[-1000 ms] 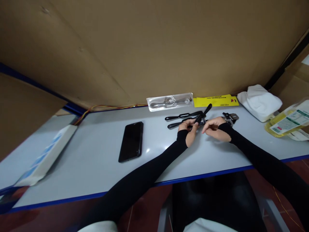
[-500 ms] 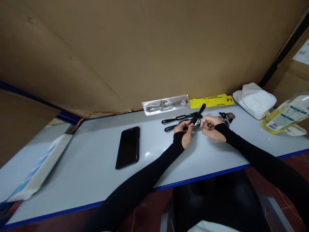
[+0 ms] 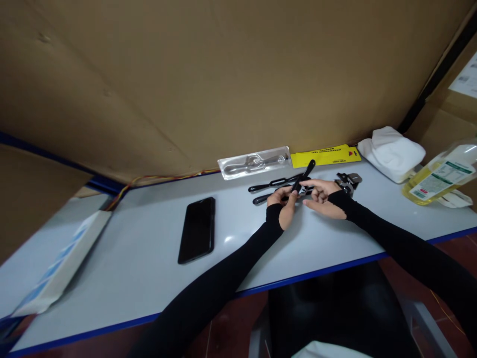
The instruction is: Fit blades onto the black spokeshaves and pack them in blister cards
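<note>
My left hand (image 3: 283,201) is closed around a black spokeshave (image 3: 307,170), which it holds tilted above the table. A small shiny metal part shows at the middle of that tool. Just to the right is my right hand (image 3: 322,197), its index finger stretched to the metal part and its thumb apart, the other fingers curled. I see nothing held in it. Behind and below my left hand, more black spokeshave bodies (image 3: 261,188) lie on the table, partly covered. Several loose metal parts (image 3: 349,183) lie beyond my right wrist.
Along the back wall are a clear plastic blister tray (image 3: 254,163) and yellow cards (image 3: 326,156). A white cloth bundle (image 3: 391,153) and a bottle of yellow liquid (image 3: 439,179) stand at the right. A black phone (image 3: 197,229) lies left of my hands, a white-and-blue package (image 3: 63,263) farther left.
My right hand has shifted slightly left, and its index finger has straightened out to the spokeshave's metal part. My left hand keeps its hold on the spokeshave.
</note>
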Demonstrator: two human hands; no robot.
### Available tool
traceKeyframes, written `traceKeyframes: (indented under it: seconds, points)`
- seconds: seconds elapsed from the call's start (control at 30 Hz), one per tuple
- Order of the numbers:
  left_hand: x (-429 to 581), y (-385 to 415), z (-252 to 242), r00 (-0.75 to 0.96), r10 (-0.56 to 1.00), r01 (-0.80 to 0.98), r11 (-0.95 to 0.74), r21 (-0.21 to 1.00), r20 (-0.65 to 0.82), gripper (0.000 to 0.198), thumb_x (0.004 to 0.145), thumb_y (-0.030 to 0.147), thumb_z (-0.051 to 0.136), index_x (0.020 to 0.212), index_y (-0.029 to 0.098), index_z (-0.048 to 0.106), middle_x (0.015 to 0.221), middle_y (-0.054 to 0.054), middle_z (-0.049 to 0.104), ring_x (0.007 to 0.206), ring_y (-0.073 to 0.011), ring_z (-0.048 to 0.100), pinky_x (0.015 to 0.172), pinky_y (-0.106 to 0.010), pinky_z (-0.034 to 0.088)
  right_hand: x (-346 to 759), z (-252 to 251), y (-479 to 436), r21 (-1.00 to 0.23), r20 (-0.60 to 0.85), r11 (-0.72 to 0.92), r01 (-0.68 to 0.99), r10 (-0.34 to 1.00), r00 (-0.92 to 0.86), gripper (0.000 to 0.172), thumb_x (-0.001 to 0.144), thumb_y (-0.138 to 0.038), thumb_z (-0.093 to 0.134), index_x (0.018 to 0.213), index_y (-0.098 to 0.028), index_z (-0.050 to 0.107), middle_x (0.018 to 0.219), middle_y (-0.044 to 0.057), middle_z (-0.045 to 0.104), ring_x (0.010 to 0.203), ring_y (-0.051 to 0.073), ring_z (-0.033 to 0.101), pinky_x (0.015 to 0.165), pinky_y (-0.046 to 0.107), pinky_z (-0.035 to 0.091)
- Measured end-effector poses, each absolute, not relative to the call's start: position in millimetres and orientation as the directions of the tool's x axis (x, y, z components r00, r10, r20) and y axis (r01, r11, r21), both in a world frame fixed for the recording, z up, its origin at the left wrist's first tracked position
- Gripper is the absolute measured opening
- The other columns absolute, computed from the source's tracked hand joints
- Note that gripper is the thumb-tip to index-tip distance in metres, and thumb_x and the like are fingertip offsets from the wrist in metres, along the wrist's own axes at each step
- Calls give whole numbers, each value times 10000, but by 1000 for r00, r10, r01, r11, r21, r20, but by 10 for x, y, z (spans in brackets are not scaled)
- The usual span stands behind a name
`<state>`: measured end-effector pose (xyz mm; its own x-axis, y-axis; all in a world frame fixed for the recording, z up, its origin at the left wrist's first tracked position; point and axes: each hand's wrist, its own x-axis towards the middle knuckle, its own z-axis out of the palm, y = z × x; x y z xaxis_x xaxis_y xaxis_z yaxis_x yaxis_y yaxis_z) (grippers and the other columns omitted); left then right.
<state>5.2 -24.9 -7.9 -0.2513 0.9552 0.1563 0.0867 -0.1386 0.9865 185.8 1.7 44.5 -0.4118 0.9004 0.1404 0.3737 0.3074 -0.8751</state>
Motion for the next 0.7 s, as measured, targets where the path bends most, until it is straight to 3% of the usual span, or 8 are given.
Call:
traceKeyframes:
  seconds: [0.1, 0.2, 0.43, 0.6, 0.63, 0.7]
  points:
    - [91, -324, -18, -198, 970, 86, -125, 988, 140, 407, 844, 540, 760, 1007, 167, 782, 809, -73, 768, 691, -179, 693, 557, -251, 506, 1882, 423, 70, -885, 162, 317, 341, 897, -412, 322, 764, -362, 727, 1019, -169, 754, 582, -83, 463, 501, 74, 378, 507, 218, 317]
    - [137, -396, 27, -154, 977, 108, -133, 985, 149, 374, 849, 504, 765, 1013, 169, 793, 823, -60, 754, 732, -185, 695, 592, -255, 514, 1911, 406, 96, -869, 200, 369, 330, 872, -447, 218, 772, -357, 742, 882, -168, 750, 588, -72, 468, 516, 72, 380, 506, 218, 303]
    - [141, -390, 15, -144, 983, 45, -111, 993, 116, 370, 845, 517, 785, 1005, 184, 789, 810, -62, 757, 714, -187, 695, 587, -268, 526, 1907, 378, 105, -773, 312, 496, 396, 840, -444, 166, 833, -309, 713, 883, -192, 819, 630, -36, 521, 555, 84, 422, 536, 227, 327]
    - [133, -367, -9, -166, 978, 47, -118, 992, 125, 415, 835, 547, 795, 1023, 177, 783, 812, -70, 765, 723, -196, 709, 597, -275, 534, 1923, 418, 103, -817, 263, 414, 401, 887, -380, 472, 813, -283, 749, 1281, -220, 740, 894, -3, 630, 543, 59, 485, 527, 213, 385]
    - [132, -365, -12, -165, 979, 47, -114, 992, 120, 418, 836, 552, 794, 1017, 176, 781, 808, -71, 765, 725, -198, 712, 598, -277, 535, 1932, 428, 105, -810, 257, 412, 418, 889, -379, 444, 812, -288, 760, 1251, -224, 753, 938, 10, 649, 547, 60, 509, 531, 216, 397]
    - [128, -361, -14, -163, 980, 47, -109, 993, 116, 417, 838, 562, 786, 1004, 179, 777, 812, -71, 766, 735, -200, 717, 601, -276, 534, 1955, 447, 113, -763, 286, 463, 451, 867, -407, 229, 850, -305, 746, 1054, -227, 816, 990, 33, 679, 596, 77, 556, 561, 229, 419]
